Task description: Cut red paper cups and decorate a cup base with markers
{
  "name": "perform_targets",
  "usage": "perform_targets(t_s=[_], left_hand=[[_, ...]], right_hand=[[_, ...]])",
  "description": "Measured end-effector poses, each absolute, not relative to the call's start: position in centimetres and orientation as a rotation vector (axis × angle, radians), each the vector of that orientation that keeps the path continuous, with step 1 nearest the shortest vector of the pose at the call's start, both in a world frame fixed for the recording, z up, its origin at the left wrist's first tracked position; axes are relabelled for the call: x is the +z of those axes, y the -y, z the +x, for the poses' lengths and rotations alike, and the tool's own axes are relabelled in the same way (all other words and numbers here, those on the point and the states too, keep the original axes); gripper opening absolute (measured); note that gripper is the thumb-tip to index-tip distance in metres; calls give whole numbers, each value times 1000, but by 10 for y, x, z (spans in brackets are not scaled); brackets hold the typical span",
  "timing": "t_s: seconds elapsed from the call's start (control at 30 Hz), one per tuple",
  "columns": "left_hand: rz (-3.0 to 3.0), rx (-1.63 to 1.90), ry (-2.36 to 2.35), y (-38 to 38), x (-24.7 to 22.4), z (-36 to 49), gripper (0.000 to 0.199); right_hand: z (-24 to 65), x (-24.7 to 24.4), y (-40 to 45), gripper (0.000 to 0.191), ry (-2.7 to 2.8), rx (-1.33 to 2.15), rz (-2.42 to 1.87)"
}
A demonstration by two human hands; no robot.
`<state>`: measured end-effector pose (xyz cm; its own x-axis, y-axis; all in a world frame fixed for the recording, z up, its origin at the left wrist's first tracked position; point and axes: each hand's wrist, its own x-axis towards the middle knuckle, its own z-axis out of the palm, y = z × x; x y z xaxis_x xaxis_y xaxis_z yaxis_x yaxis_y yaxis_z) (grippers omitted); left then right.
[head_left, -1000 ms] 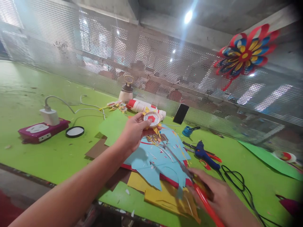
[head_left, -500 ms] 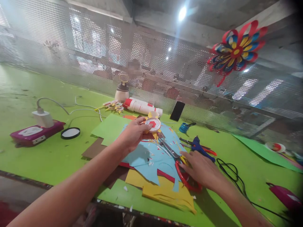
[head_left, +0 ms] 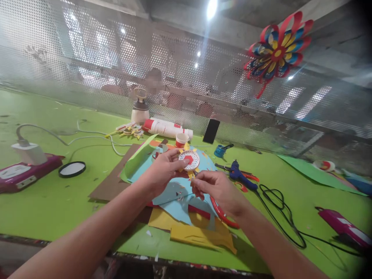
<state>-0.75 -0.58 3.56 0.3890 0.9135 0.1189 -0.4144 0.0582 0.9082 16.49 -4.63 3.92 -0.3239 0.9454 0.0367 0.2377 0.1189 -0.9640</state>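
My left hand (head_left: 167, 168) grips a round paper craft (head_left: 193, 157) between thumb and fingers. The craft has a dotted white disc, a red hexagon in its middle and yellow tabs around the rim. At its lower edge, my right hand (head_left: 213, 190) is closed in a pinch on a yellow tab. Under my right hand lie scissors with a red handle (head_left: 222, 215), their blades hidden. Beneath both hands are light blue paper sheets (head_left: 168, 195) with small scraps on them. A white and red paper cup (head_left: 182, 139) stands just behind the craft.
A blue glue gun (head_left: 241, 176) with a black cord lies on the right. Farther back are a blue tape roll (head_left: 220, 151), a phone (head_left: 211, 131), a white roll (head_left: 168, 128) and a spray bottle (head_left: 140, 110). At left sits a purple power strip (head_left: 31, 170).
My right hand has let go of the scissors and moved left to the craft's lower edge. The light green sheet now curls up at left. The view has shifted slightly.
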Motion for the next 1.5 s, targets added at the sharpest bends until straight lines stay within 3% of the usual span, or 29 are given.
perform_targets(t_s=[0.23,0.4,0.53,0.67,0.87,1.13,1.5], left_hand=[[1083,1111,-578,6,37,-7,34],[1071,1136,-603,1,33,-9,31],[1066,1147,-598,-1,32,-8,39],[1097,1141,-599,2,32,-6,37],[1146,1083,-588,8,32,0,41],[1152,1071,-597,10,31,0,39],[1168,1066,-587,10,28,1,37]], right_hand=[[170,38,51,28,1656,1259,-1165],[177,39,58,34,2000,1336,-1294],[183,38,59,38,2176,1046,-1390],[180,40,53,16,2020,982,-1337],[167,32,48,36,1658,1120,-1270],[164,26,51,38,1593,1111,-1215],[162,28,52,25,1659,939,-1225]])
